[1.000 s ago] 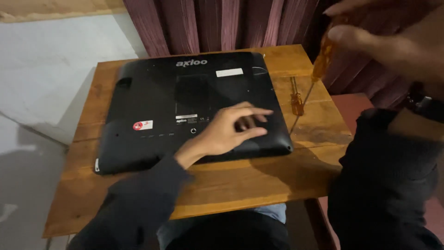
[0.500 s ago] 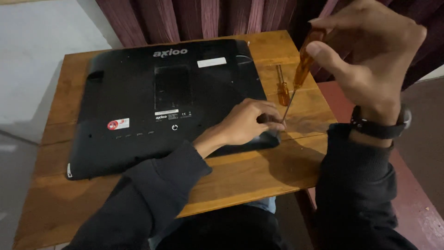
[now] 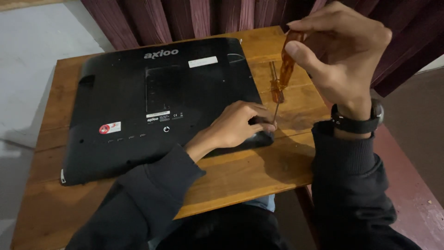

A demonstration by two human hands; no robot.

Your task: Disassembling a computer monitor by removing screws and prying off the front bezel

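screwdriver (image 3: 283, 69) tip hidden | left hand (image 3: 240, 124) covers laptop (image 3: 157, 102) corner

Mid-frame, the left hand (image 3: 243, 122) rests on the black device's (image 3: 157, 102) lower right corner. The right hand (image 3: 340, 55), upper right, holds an orange screwdriver (image 3: 283, 74) upright above the wooden tabletop (image 3: 259, 171).

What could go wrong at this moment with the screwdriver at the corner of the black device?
The right hand holds the orange screwdriver high on its handle, so the thin tip could slip and jab the left hand's fingers pinched beside it. A slip could also scratch the black device or the wooden table.
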